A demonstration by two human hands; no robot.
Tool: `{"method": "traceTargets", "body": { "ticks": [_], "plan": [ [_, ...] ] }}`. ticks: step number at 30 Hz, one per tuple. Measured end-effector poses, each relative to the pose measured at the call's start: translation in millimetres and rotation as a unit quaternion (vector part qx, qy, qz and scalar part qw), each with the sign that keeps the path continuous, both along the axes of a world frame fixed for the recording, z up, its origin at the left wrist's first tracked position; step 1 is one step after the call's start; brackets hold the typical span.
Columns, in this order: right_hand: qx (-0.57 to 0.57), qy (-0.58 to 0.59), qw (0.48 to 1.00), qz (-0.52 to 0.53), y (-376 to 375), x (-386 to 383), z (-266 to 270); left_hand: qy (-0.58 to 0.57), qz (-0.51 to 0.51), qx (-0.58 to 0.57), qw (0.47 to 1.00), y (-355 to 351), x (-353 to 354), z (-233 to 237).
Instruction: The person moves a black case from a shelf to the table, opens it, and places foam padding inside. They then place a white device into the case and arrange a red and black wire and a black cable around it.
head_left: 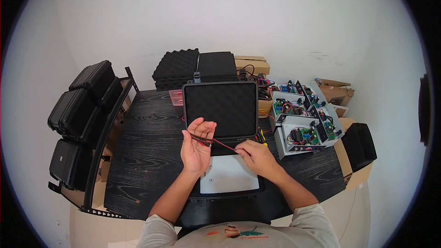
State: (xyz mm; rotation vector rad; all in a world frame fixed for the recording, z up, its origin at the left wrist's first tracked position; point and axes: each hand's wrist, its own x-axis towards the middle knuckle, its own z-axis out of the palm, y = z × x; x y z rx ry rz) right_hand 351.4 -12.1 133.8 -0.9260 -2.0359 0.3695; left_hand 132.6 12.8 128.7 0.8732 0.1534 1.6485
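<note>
My left hand [195, 152] is turned palm up above an open black hard case, its fingers partly curled. Across it, near the thumb, lies a bundled red and black cable [202, 139]. A red stretch of that cable runs to my right hand [258, 157], where the thumb and fingers pinch it. The case lid [220, 110] stands raised behind my hands and is lined with dark foam. Below them, a light grey panel [229, 176] fills the case's base; my forearms and hands cover parts of its edges.
Several closed black cases [71, 163] sit on a rack at the left. Foam sheets [177, 68] are stacked at the back. Open electronics housings [301, 135] with circuit boards crowd the right side, beside a cardboard box [360, 176]. Yellow-and-black tool handles [262, 136] lie right of the lid.
</note>
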Motion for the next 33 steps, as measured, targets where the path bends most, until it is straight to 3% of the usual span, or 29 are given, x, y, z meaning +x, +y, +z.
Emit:
{"method": "traceTargets", "body": {
  "ticks": [3, 5, 11, 14, 15, 18, 21, 24, 28, 33],
  "plan": [
    [-0.052, -0.05, 0.997, 0.014, -6, 4, 3, 0.064, 0.05, 0.015, 0.997, 0, 5, -7],
    [-0.169, 0.025, 0.981, 0.096, -2, 6, -1, 0.159, 0.069, 0.036, 0.984, -2, 7, -13],
    [-0.362, 0.124, 0.899, 0.214, -6, 4, 8, 0.485, 0.161, 0.163, 0.844, -6, 12, 0],
    [-0.38, 0.146, 0.886, 0.223, -7, 5, 16, 0.49, -0.042, 0.045, 0.869, -10, 10, -3],
    [-0.381, 0.152, 0.884, 0.223, -7, 7, 20, 0.519, -0.083, 0.051, 0.849, -9, 8, -3],
    [-0.219, 0.004, 0.963, 0.156, -9, 15, 40, 0.597, -0.204, 0.065, 0.773, -8, -3, -3],
    [-0.111, -0.038, 0.99, 0.076, -7, 18, 50, 0.523, -0.293, 0.055, 0.798, -16, 0, -3],
    [-0.073, -0.027, 0.994, 0.075, 6, 23, 34, 0.417, -0.357, 0.051, 0.834, -12, -5, -19],
    [-0.111, 0.025, 0.985, 0.127, 14, 20, 13, 0.242, -0.395, 0.088, 0.882, -5, -13, -24],
    [-0.199, 0.063, 0.967, 0.147, 22, 19, -11, -0.019, -0.291, 0.079, 0.953, -2, 0, -17]
  ]
}}
